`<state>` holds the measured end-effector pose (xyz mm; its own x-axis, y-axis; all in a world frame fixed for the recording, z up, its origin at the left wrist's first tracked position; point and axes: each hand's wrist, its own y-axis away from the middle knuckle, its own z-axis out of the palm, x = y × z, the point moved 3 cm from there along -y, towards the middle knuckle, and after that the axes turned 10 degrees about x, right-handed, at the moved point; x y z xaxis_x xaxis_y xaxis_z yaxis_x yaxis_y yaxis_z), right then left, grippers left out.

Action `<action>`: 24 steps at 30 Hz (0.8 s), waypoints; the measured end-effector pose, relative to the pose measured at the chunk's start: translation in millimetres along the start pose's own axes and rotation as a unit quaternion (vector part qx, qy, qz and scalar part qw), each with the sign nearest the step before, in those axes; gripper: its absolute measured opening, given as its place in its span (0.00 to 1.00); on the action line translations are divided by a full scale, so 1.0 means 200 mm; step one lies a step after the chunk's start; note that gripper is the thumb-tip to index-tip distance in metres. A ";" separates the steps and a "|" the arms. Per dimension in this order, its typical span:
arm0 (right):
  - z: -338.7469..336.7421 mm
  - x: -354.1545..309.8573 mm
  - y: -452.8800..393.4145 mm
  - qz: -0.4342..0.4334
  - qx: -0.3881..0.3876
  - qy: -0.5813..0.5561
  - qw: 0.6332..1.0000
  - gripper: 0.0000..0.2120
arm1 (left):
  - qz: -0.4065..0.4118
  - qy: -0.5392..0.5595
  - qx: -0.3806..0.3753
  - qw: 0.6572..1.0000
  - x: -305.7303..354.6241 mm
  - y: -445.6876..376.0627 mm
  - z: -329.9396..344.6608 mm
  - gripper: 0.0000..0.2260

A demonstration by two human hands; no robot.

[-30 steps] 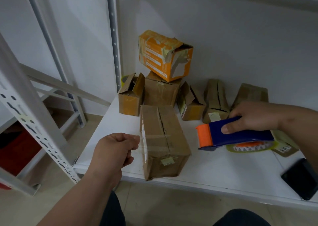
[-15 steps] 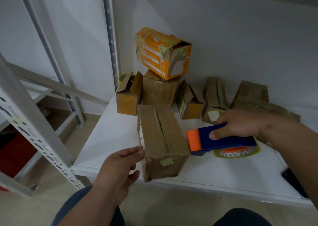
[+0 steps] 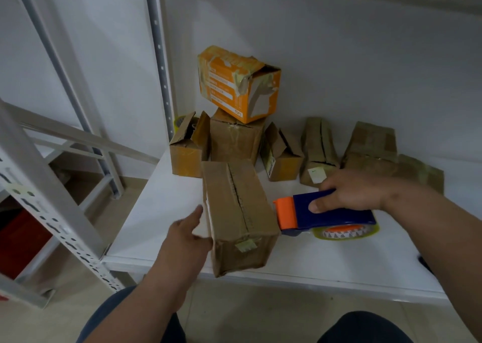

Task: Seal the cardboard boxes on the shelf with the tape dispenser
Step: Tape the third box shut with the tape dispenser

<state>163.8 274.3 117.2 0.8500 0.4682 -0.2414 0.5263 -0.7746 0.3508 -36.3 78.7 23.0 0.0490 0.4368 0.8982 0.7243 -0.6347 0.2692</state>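
A long brown cardboard box (image 3: pixel 238 212) lies at the front of the white shelf (image 3: pixel 161 207), its top seam running away from me. My left hand (image 3: pixel 186 234) presses flat against the box's left side, fingers straight. My right hand (image 3: pixel 352 192) grips a blue and orange tape dispenser (image 3: pixel 326 216) with a clear tape roll, its orange nose touching the box's right side near the front.
Behind stand several small brown boxes, some with flaps open (image 3: pixel 189 145), and an orange box (image 3: pixel 240 83) stacked on one. Grey shelf uprights (image 3: pixel 159 55) rise at left. A dark flat object (image 3: pixel 425 264) peeks out at the right, behind my forearm. The floor lies below the shelf edge.
My left hand opened from a fist and moved right against the box's side. My right hand brought the dispenser left until its nose met the box.
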 end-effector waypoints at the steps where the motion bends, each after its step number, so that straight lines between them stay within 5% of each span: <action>1: 0.00 0.00 0.00 0.000 0.001 -0.003 1.000 0.14 | 0.078 -0.035 0.023 0.996 0.04 0.01 -0.01 0.25; 4: 0.01 0.02 0.02 0.000 0.003 -0.012 1.000 0.15 | 0.286 -0.147 -0.002 0.947 0.14 0.03 0.04 0.27; 7: 0.03 0.01 0.05 -0.009 -0.010 -0.004 1.000 0.15 | 0.350 -0.418 -0.087 0.834 0.17 0.02 0.14 0.38; 10: 0.07 0.01 0.07 -0.011 -0.027 -0.016 0.999 0.16 | 0.374 -0.509 -0.120 0.766 0.17 0.01 0.19 0.42; 24: 0.27 0.16 0.06 0.036 -0.060 -0.195 0.978 0.27 | 0.384 -0.516 -0.126 0.755 0.15 0.00 0.19 0.40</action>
<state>195.7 257.6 64.3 0.8243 0.1972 -0.5308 0.4836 -0.7328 0.4788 -8.4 116.3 36.0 0.9923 0.0594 0.1091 0.0618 -0.9979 -0.0189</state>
